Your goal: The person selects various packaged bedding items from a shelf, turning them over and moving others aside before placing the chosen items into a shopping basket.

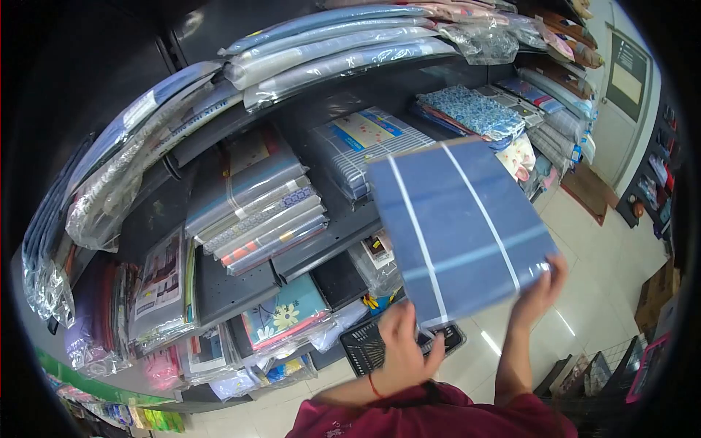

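A flat blue fabric package (467, 219) with white and light blue stripes is held up in front of the shelves. My left hand (407, 350) grips its lower left corner, with the thumb apart from the fingers. At the lower right corner my right hand (539, 292) is closed round the edge. Behind the package, a checked blue package with a yellow label (365, 135) lies on the middle shelf. Left of it stands a stack of plastic-wrapped fabrics (255, 197).
Long wrapped packages (336, 55) fill the top shelf. Below my hands a black basket (358, 354) stands on the tiled floor (475, 365). A patterned blue stack (471, 109) lies farther right, near a white door (624, 102). Cardboard boxes (657, 296) are at the right.
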Action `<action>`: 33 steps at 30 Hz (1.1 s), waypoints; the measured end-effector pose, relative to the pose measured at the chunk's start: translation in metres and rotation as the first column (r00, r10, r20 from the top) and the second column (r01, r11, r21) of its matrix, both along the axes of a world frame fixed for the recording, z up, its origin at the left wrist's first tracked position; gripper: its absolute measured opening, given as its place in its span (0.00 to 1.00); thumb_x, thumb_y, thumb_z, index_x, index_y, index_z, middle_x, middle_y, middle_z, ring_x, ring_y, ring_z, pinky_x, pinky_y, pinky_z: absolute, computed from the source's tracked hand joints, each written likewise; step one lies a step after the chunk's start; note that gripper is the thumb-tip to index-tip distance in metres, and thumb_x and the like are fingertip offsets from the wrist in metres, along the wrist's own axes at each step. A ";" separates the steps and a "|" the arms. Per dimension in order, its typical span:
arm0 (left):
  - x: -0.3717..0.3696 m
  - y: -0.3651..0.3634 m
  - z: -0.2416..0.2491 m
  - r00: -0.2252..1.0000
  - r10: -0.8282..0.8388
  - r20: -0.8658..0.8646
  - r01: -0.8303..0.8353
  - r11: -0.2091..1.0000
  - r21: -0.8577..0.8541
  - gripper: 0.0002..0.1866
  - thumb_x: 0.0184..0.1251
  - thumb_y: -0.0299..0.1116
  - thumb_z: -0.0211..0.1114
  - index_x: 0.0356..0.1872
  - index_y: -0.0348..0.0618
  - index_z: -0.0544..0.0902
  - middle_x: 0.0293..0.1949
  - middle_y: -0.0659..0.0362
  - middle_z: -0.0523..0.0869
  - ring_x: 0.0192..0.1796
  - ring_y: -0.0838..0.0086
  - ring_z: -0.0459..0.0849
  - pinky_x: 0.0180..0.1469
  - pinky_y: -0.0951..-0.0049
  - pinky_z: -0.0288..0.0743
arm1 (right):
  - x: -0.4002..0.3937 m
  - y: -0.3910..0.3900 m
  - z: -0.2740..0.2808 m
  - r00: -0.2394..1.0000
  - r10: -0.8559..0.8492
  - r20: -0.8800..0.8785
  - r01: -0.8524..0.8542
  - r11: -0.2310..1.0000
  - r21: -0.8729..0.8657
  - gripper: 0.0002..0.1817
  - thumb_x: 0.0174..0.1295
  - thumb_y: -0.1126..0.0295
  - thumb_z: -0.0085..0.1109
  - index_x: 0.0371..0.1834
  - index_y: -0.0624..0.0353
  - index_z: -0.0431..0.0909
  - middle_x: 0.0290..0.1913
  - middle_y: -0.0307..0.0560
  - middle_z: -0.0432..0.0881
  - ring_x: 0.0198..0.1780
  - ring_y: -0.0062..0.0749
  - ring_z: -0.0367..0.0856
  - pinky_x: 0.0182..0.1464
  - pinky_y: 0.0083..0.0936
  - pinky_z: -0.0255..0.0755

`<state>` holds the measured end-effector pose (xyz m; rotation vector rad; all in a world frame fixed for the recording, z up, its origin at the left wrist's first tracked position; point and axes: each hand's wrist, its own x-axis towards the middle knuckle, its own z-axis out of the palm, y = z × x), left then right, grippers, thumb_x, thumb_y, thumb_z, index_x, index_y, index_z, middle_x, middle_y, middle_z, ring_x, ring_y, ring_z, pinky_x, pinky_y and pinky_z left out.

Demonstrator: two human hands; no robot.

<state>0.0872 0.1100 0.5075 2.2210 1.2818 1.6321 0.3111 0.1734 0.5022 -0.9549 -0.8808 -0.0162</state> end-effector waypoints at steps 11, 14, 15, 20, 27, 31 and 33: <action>-0.067 0.261 0.009 0.867 0.411 -0.280 -0.352 0.905 0.239 0.32 0.56 0.29 0.62 0.64 0.41 0.64 0.66 0.40 0.59 0.66 0.43 0.62 0.65 0.52 0.60 | -0.088 0.295 -0.003 0.891 0.302 0.338 -0.214 0.938 -0.274 0.28 0.58 0.56 0.64 0.60 0.50 0.69 0.63 0.64 0.61 0.64 0.58 0.61 0.66 0.41 0.56; -0.070 0.281 0.002 0.876 0.420 -0.237 -0.380 0.904 0.197 0.34 0.56 0.30 0.62 0.66 0.45 0.63 0.68 0.39 0.57 0.65 0.43 0.63 0.64 0.52 0.62 | -0.103 0.321 -0.007 0.889 0.189 0.416 -0.103 0.970 -0.219 0.29 0.60 0.56 0.61 0.63 0.51 0.67 0.63 0.65 0.61 0.65 0.60 0.59 0.66 0.45 0.55; -0.070 0.285 0.002 0.879 0.421 -0.222 -0.387 0.904 0.180 0.34 0.56 0.31 0.63 0.67 0.46 0.63 0.69 0.39 0.56 0.65 0.43 0.64 0.63 0.53 0.63 | -0.106 0.324 -0.009 0.893 0.139 0.427 -0.065 0.981 -0.184 0.29 0.60 0.56 0.61 0.63 0.52 0.66 0.64 0.66 0.61 0.66 0.60 0.59 0.66 0.46 0.54; -0.072 0.289 0.002 0.862 0.431 -0.267 -0.388 0.900 0.200 0.36 0.56 0.31 0.63 0.68 0.44 0.61 0.70 0.37 0.52 0.66 0.42 0.63 0.64 0.52 0.63 | -0.109 0.323 -0.009 0.899 0.109 0.423 -0.041 0.985 -0.167 0.30 0.62 0.58 0.57 0.67 0.52 0.64 0.65 0.67 0.59 0.66 0.61 0.59 0.66 0.47 0.54; -0.071 0.290 0.002 0.834 0.458 -0.306 -0.415 0.888 0.197 0.38 0.55 0.31 0.64 0.69 0.45 0.60 0.72 0.38 0.49 0.62 0.40 0.68 0.59 0.53 0.68 | -0.108 0.325 -0.012 0.917 0.107 0.384 -0.063 0.990 -0.125 0.37 0.64 0.58 0.56 0.72 0.61 0.53 0.71 0.68 0.50 0.72 0.60 0.50 0.70 0.44 0.49; -0.070 0.288 0.005 0.846 0.440 -0.301 -0.395 0.897 0.200 0.35 0.56 0.30 0.63 0.68 0.47 0.63 0.72 0.39 0.48 0.62 0.43 0.69 0.61 0.54 0.67 | -0.106 0.323 -0.011 0.943 0.209 0.257 -0.173 0.972 -0.156 0.40 0.63 0.58 0.59 0.72 0.64 0.50 0.70 0.66 0.56 0.71 0.56 0.54 0.71 0.41 0.49; -0.070 0.288 0.005 0.840 0.439 -0.318 -0.390 0.897 0.207 0.35 0.57 0.30 0.63 0.69 0.47 0.63 0.72 0.39 0.48 0.63 0.43 0.69 0.62 0.55 0.66 | -0.104 0.323 -0.011 0.944 0.247 0.218 -0.214 0.963 -0.167 0.40 0.63 0.58 0.59 0.72 0.64 0.50 0.70 0.65 0.56 0.71 0.55 0.56 0.70 0.40 0.50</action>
